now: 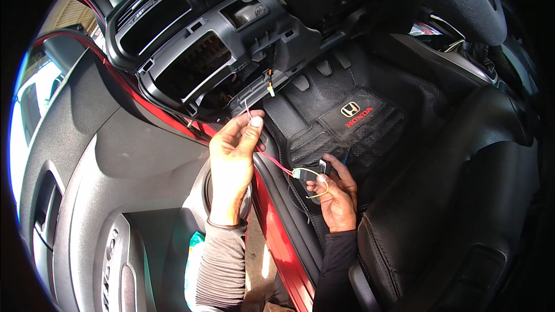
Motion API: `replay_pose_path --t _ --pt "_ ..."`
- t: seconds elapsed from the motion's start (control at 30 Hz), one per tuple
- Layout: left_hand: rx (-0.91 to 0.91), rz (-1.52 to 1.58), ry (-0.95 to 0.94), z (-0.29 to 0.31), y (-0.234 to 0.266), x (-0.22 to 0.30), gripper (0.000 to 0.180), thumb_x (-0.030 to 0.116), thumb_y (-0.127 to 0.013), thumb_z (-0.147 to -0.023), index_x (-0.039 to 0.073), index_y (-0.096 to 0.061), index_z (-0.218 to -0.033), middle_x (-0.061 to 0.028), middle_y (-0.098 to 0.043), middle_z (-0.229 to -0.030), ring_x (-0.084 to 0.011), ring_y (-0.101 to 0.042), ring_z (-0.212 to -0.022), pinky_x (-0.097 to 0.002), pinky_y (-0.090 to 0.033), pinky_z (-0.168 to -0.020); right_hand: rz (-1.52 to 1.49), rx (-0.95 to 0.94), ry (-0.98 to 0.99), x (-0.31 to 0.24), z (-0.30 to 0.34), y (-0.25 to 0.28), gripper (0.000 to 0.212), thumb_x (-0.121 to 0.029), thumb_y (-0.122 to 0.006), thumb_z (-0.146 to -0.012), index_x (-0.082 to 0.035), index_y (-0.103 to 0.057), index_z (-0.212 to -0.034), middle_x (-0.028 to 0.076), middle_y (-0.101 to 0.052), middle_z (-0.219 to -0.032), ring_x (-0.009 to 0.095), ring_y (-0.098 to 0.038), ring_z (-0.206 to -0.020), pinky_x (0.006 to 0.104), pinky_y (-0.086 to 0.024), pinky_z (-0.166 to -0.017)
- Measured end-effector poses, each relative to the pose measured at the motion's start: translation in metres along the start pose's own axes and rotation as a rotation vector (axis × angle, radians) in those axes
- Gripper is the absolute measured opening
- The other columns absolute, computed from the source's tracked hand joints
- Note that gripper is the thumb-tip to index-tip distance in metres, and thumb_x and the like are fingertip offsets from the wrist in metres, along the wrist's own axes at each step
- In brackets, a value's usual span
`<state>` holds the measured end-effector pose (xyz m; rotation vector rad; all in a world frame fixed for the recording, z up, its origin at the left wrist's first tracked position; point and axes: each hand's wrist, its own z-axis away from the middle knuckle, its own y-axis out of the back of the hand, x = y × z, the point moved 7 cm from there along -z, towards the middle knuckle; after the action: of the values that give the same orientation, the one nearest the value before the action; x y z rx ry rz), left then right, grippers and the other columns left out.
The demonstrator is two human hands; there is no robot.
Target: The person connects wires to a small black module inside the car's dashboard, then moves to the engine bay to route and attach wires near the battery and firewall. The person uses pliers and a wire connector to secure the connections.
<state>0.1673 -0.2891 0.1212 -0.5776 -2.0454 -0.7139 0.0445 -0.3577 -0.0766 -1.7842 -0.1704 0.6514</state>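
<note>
My left hand [232, 153] pinches thin pink-red wires [274, 162] between thumb and fingertips, just below the opened lower dashboard [214, 60]. Their short ends stick up past my thumb. From there the wires run right to a pale green connector [297, 173] on a small black module [309, 177]. That module sits in the fingers of my right hand [337, 199], over the floor mat's near edge. A loose yellow wire [327, 187] loops from the connector across my right thumb. My fingers hide part of the module. Above, a small white plug [270, 90] hangs from the dashboard on a wire.
The car's open door [133, 156] fills the left side, with a red door sill [276, 237] below my hands. A black floor mat [300, 110] lies beyond them. To the right are a black seat [428, 214] and, at the top, the steering wheel [462, 0].
</note>
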Motion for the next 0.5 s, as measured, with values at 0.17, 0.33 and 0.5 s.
replay_pose_path --t 0.17,0.33,0.5 --pt "0.02 -0.123 -0.058 0.0011 0.0021 0.0022 0.024 0.017 -0.067 -0.1 -0.003 -0.074 -0.113 0.0005 -0.062 -0.08 -0.0066 -0.055 -0.069 -0.0216 -0.045 -0.065 0.009 -0.002 -0.002 0.0001 0.0 0.0005 0.046 0.002 -0.064 -0.094 0.003 -0.053 -0.139 0.012 -0.073 -0.098 0.019 -0.072 -0.085 0.0303 -0.06 -0.079" --pt "0.015 -0.332 -0.194 0.0011 0.0039 0.0077 0.024 0.014 -0.068 -0.099 -0.004 -0.073 -0.115 0.0011 -0.06 -0.077 -0.0081 -0.055 -0.069 -0.0229 -0.045 -0.067 0.033 -0.006 -0.012 0.0005 0.0002 0.0008 0.045 0.001 -0.065 -0.095 0.003 -0.053 -0.139 0.012 -0.073 -0.098 0.019 -0.072 -0.085 0.0306 -0.059 -0.079" --pt "0.065 -0.214 -0.118 0.0061 0.0015 -0.0009 0.033 0.012 -0.069 -0.099 -0.003 -0.067 -0.128 0.0008 -0.065 -0.088 -0.008 -0.059 -0.082 -0.0229 -0.049 -0.079 0.031 -0.01 -0.025 0.0013 0.0003 0.0014 0.044 0.0 -0.065 -0.095 0.002 -0.054 -0.138 0.012 -0.074 -0.1 0.018 -0.072 -0.085 0.0306 -0.059 -0.079"
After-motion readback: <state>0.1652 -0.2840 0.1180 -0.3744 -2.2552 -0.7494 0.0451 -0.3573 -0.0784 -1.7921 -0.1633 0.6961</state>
